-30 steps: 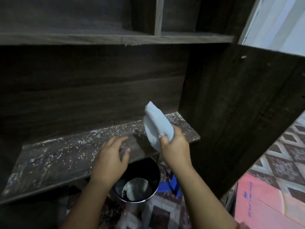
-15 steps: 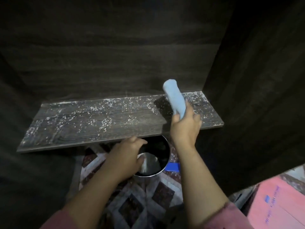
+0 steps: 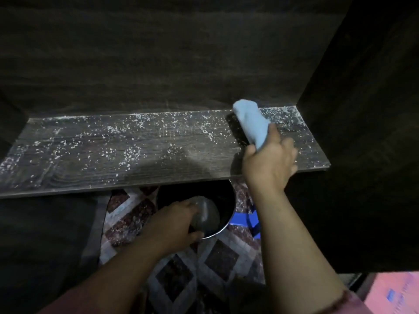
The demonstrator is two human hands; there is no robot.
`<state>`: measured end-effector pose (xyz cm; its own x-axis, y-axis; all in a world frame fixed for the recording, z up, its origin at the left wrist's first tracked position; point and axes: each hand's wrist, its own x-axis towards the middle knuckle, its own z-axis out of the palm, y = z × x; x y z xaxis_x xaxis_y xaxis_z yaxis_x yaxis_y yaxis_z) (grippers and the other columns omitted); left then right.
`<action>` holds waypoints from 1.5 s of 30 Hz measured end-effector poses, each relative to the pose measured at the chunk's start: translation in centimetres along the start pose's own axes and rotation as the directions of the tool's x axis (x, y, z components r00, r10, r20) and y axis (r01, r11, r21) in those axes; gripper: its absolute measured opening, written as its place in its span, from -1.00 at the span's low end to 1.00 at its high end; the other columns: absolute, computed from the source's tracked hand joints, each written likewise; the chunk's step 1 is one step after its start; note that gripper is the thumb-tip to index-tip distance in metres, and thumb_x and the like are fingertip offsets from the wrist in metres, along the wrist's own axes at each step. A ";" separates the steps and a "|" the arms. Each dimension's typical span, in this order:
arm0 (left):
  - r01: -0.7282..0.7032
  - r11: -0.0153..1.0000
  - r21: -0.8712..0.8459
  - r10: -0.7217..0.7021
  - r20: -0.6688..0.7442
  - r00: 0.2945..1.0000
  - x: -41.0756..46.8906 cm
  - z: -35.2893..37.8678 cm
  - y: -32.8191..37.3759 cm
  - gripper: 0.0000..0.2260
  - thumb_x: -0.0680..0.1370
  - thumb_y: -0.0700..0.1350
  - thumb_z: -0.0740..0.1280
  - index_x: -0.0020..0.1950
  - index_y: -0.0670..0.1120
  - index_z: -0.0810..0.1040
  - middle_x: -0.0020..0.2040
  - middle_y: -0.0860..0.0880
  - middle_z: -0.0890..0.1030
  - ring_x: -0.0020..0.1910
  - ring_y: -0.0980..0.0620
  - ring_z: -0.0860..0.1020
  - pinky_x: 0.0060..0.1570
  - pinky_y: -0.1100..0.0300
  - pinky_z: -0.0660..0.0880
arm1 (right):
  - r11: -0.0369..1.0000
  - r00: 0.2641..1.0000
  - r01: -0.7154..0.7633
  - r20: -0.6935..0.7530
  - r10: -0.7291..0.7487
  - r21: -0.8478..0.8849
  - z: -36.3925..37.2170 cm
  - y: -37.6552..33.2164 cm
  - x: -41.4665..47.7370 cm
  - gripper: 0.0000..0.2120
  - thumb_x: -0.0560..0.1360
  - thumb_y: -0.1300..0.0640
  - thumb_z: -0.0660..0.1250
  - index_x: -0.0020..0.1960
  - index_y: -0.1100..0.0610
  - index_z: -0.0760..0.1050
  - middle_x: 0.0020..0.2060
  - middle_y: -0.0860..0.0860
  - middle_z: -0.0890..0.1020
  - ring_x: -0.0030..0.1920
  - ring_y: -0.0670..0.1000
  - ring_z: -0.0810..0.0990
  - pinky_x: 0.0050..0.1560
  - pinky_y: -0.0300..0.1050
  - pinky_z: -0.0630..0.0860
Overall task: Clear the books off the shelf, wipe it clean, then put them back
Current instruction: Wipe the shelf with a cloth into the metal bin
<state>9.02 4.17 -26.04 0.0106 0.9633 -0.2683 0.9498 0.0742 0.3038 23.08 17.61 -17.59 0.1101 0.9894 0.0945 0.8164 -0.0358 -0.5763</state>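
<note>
Firmly gripping the cloth (image 3: 250, 123) at two o'clock, right hand (image 3: 268, 160) should drag crumbs (image 3: 127, 155) toward six. Left hand (image 3: 174, 225) grips the pot (image 3: 233, 209).

Dim light, dark wood-grain cabinet panels (image 3: 158, 53) behind and right, diamond-patterned tile floor (image 3: 217, 257) below.

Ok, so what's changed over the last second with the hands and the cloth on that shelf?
The left hand came off the shelf, dropped down and now grips the rim of the metal bin below the shelf's front edge. The right hand carried the blue cloth toward the shelf's back right corner. Unchanged: the right hand's grip on the cloth, and the white crumbs scattered across the shelf.
</note>
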 end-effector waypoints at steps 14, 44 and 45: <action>-0.042 0.925 0.378 0.066 -0.051 0.997 1.0 7.5 -0.3 -0.83 0.23 -0.15 0.26 -0.26 -0.10 0.60 -0.38 -0.07 0.54 -0.42 -0.08 0.55 -0.52 0.19 0.43 | 0.985 0.967 0.073 0.253 -0.031 -0.157 1.7 -1.3 -1.8 -0.38 0.47 -0.11 0.34 0.47 -0.03 0.24 0.55 0.22 -0.13 0.53 0.29 -0.22 0.49 0.21 -0.21; 0.029 0.965 0.261 0.031 -0.224 0.974 -5.8 -2.9 5.8 -0.73 0.56 -0.23 0.02 0.23 -0.02 0.28 0.21 -0.03 0.36 0.22 -0.07 0.33 0.13 0.09 0.27 | 0.978 0.964 0.205 0.166 -0.209 0.042 -0.3 -0.2 -1.8 -0.38 0.57 0.16 0.19 0.50 -0.30 0.10 0.44 0.09 0.20 0.25 0.21 0.40 0.25 0.12 0.42; 0.012 0.965 0.263 0.048 -0.218 0.975 -5.3 -3.1 6.3 -0.69 0.54 -0.25 0.00 0.24 -0.03 0.28 0.21 -0.03 0.37 0.23 -0.07 0.33 0.13 0.08 0.27 | 0.978 0.966 0.203 0.157 -0.207 0.036 -0.4 0.0 -1.6 -0.38 0.57 0.16 0.19 0.49 -0.30 0.11 0.44 0.09 0.19 0.26 0.20 0.39 0.26 0.11 0.41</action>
<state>13.93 0.31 -19.86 -0.0126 0.9988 -0.0478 0.9987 0.0150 0.0494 23.14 15.95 -17.48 -0.1515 0.9850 0.0826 0.8006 0.1713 -0.5741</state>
